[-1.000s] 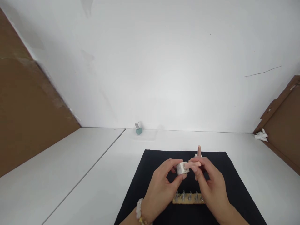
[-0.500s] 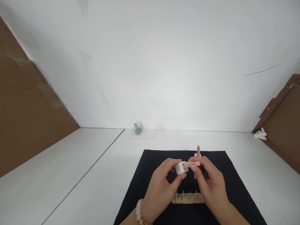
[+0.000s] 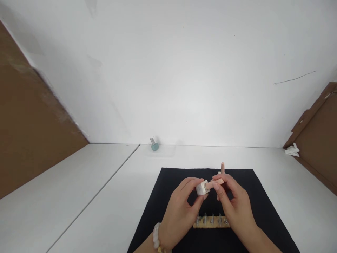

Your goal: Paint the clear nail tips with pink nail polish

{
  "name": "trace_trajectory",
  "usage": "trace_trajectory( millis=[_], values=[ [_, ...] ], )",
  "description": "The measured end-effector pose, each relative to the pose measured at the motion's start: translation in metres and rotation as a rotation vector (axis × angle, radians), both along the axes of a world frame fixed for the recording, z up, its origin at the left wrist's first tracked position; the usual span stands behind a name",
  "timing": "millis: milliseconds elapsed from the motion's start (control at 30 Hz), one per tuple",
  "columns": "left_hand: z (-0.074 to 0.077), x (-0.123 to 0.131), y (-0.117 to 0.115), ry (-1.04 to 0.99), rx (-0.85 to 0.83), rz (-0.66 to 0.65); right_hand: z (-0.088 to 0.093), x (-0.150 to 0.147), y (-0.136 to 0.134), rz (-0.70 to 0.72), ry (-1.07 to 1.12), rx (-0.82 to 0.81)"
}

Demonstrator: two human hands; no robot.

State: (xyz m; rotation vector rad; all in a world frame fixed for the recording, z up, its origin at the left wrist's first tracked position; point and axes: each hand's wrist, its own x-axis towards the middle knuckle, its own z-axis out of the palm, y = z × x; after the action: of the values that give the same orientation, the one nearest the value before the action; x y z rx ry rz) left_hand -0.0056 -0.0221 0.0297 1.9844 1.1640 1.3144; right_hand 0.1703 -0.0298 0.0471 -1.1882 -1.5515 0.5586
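My left hand (image 3: 183, 202) is closed around a small white square nail polish bottle (image 3: 201, 188), tipped on its side with the neck toward the right. My right hand (image 3: 235, 203) pinches the long pink cap (image 3: 215, 183) of that bottle between thumb and fingers. The cap lies in line with the neck; whether it is screwed tight I cannot tell. Just behind the right fingers stands a second bottle with a pink cap (image 3: 222, 168), its body mostly hidden. Below both hands lies a tan strip (image 3: 212, 222) bearing several clear nail tips on stands, its right end partly covered by my right hand.
A black cloth (image 3: 164, 182) lies under my hands on the white table (image 3: 116, 196). Against the back wall rests a tilted blue-green nail polish bottle (image 3: 154, 146). Crumpled white tissue (image 3: 292, 150) sits by the brown panel on the right.
The right thumb and fingers have shifted slightly on the pink cap, and the white bottle has turned a little. Otherwise both hands stay in nearly the same place.
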Motion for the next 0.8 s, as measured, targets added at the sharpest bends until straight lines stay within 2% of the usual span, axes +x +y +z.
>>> trace_trajectory(
  millis=[167, 333, 567, 800],
  values=[
    [0.0003, 0.0004, 0.0026, 0.001, -0.075, 0.037, -0.001, 0.0053, 0.0047, -0.088, 0.201, -0.138],
    [-0.0012, -0.0002, 0.0071, -0.051, -0.22, 0.1, -0.0006, 0.0088, 0.0093, -0.12, 0.248, -0.148],
    [-0.0041, 0.0004, 0.0071, -0.067, -0.243, 0.064, -0.002, 0.0052, 0.0047, -0.091, 0.227, -0.111],
    [-0.0055, -0.0006, 0.0072, -0.083, -0.242, 0.057, 0.0011, 0.0053, -0.0001, -0.099, 0.097, 0.009]
  ],
)
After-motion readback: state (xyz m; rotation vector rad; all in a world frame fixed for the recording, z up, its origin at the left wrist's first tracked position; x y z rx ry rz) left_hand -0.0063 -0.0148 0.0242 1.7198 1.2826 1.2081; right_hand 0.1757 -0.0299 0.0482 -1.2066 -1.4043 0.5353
